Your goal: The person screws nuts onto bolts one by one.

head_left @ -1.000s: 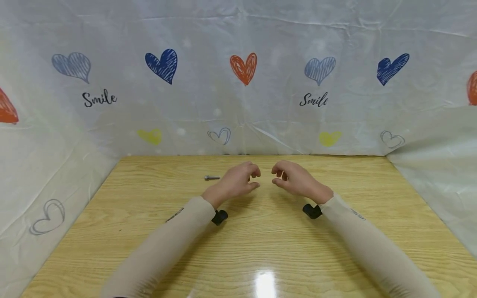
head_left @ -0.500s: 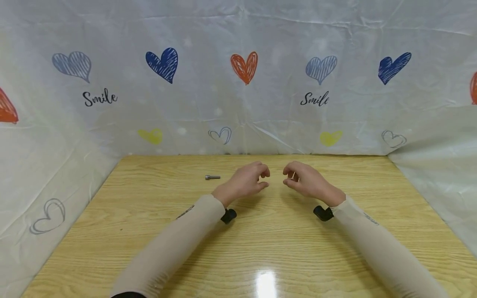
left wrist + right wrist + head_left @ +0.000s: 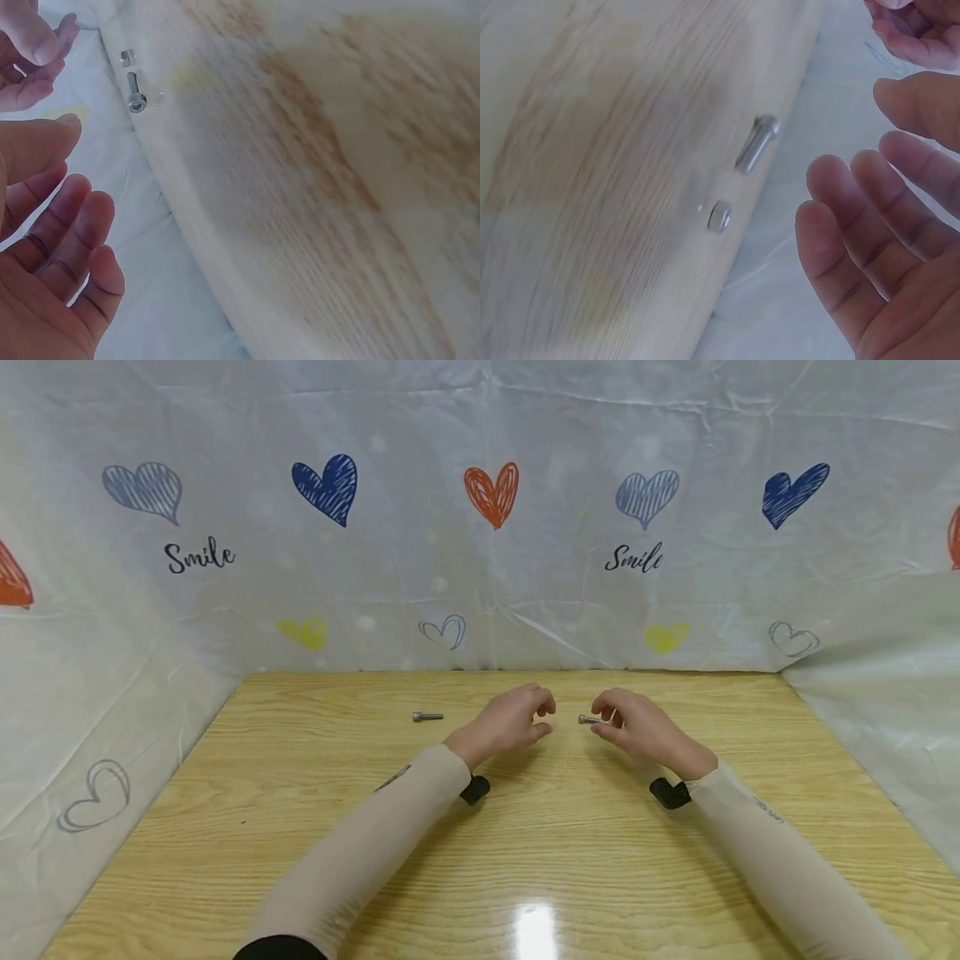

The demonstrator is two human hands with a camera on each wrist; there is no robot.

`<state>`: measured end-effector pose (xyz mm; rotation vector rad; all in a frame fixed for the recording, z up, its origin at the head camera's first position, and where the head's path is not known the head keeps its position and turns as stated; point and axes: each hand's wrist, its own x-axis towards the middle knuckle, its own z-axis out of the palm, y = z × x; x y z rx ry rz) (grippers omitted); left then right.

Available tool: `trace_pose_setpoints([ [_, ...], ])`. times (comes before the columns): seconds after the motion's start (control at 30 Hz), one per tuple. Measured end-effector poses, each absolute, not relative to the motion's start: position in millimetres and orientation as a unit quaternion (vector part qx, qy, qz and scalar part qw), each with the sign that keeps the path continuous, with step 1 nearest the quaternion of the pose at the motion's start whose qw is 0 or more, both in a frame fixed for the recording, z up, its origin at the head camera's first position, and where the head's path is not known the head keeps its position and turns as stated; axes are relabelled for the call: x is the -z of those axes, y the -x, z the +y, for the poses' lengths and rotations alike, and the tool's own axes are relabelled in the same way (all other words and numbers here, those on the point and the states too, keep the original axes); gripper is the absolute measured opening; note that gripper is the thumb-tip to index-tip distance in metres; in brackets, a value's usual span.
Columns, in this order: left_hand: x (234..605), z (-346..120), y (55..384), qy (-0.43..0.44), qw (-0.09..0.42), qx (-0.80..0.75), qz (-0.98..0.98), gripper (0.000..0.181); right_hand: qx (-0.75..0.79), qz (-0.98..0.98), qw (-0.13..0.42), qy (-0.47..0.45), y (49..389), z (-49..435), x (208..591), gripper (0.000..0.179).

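My left hand (image 3: 517,720) hovers over the middle of the table, fingers loosely bent and holding nothing. A silver socket-head bolt (image 3: 427,717) lies on the table to its left. My right hand (image 3: 637,724) hangs above another bolt (image 3: 588,719), whose head shows left of the fingertips while the hand covers the rest. In the right wrist view this bolt (image 3: 757,144) lies apart from the fingers, with a small metal nut (image 3: 720,217) near its shank end. The same bolt (image 3: 135,94) and nut (image 3: 126,57) appear in the left wrist view.
The wood-grain table (image 3: 525,835) reaches back to a white cloth backdrop (image 3: 562,577) printed with hearts and "Smile". Cloth also hangs along both sides. A black wrist camera sits under each wrist.
Both hands have moved to the right, the right one farther, so the gap between them has widened. The bolt beside the right hand has come into sight. The left bolt stays put.
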<state>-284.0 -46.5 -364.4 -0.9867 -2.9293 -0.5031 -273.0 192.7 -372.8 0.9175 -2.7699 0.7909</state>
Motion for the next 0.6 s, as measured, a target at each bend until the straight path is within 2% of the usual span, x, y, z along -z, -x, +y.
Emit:
trace_pose_setpoints([
  [0.6,371,-29,300,0.299,-0.016,0.157,-0.941,0.025,-0.254,-0.930,0.035,-0.265,282,216,375,0.022],
])
